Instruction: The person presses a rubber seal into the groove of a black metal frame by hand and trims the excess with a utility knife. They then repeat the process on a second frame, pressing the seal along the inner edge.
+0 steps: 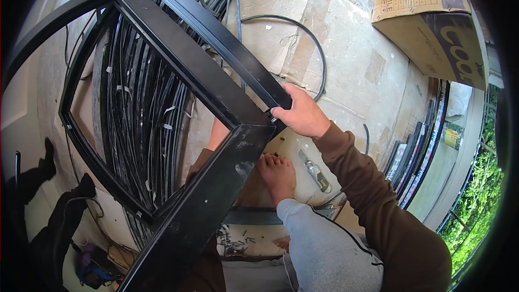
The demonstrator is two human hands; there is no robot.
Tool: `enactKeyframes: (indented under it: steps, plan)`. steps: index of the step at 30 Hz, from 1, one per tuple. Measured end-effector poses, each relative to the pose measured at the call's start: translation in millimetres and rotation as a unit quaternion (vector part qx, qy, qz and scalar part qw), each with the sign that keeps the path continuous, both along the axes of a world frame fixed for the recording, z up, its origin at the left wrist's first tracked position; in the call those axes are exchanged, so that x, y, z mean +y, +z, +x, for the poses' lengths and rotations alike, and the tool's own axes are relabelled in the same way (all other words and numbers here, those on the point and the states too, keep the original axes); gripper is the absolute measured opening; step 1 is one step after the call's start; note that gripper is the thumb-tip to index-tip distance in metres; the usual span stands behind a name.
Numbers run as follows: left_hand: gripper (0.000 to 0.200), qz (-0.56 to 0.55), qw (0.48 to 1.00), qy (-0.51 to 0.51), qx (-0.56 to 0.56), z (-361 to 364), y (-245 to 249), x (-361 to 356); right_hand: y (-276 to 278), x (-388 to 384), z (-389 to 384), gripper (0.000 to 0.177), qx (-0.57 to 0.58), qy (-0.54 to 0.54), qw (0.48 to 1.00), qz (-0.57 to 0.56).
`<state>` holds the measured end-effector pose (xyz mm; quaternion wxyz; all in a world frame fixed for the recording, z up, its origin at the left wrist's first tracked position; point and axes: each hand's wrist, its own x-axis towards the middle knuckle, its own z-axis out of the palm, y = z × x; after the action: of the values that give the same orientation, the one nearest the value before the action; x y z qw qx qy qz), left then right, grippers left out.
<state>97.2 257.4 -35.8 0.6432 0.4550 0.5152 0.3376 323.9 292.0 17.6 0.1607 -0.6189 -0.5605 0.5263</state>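
The right hand (303,114) is closed around a black metal frame (216,184), gripping it at the corner where 2 of its bars meet, with the fingers (281,112) curled over the edge and the thumb on the near side. The frame is held up off the floor, tilted, and fills the left and middle of the view; its wide, scuffed lower bar runs down toward the bottom edge.

Only a small part of the left hand (218,131) shows, through the opening just below the upper bar. The rest is hidden behind the frame, so I cannot tell whether it grips.

A bare foot (277,176) rests on the cardboard (346,70) that covers the floor, just under the held corner. A small metal-handled tool (315,171) lies beside the foot, to its right.

Behind the frame lies a thick bundle of black strips (138,103). A thin black cable (316,48) loops across the cardboard above the right hand. A cardboard box (427,27) printed "FRAGILE" stands at the upper right, well apart from both hands.
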Motion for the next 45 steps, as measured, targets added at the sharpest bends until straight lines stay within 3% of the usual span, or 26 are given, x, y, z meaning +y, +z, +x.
enactKeyframes:
  steps: [9, 27, 39, 42, 45]
  plan:
    - [0.028, 0.002, 1.000, -0.002, 0.006, -2, 0, 2, 9, 6, -7, 0.051, -0.031, -0.007, 0.997, -0.076]
    - [0.028, 0.002, 1.000, 0.007, -0.011, -2, -7, -1, -7, 3, -5, 0.049, -0.046, 0.004, 0.998, -0.042]
    - [0.027, 0.002, 1.000, 0.000, -0.009, 1, -7, 5, -10, 4, 0, 0.052, 0.093, -0.083, 0.980, -0.152]
    - [0.027, 0.003, 1.000, -0.002, -0.009, 0, -3, 7, -18, 0, 1, 0.063, 0.036, -0.015, 0.999, -0.037]
    - [0.027, 0.003, 1.000, -0.001, -0.008, 1, -3, 6, -10, 5, 0, 0.062, 0.016, -0.008, 0.998, -0.060]
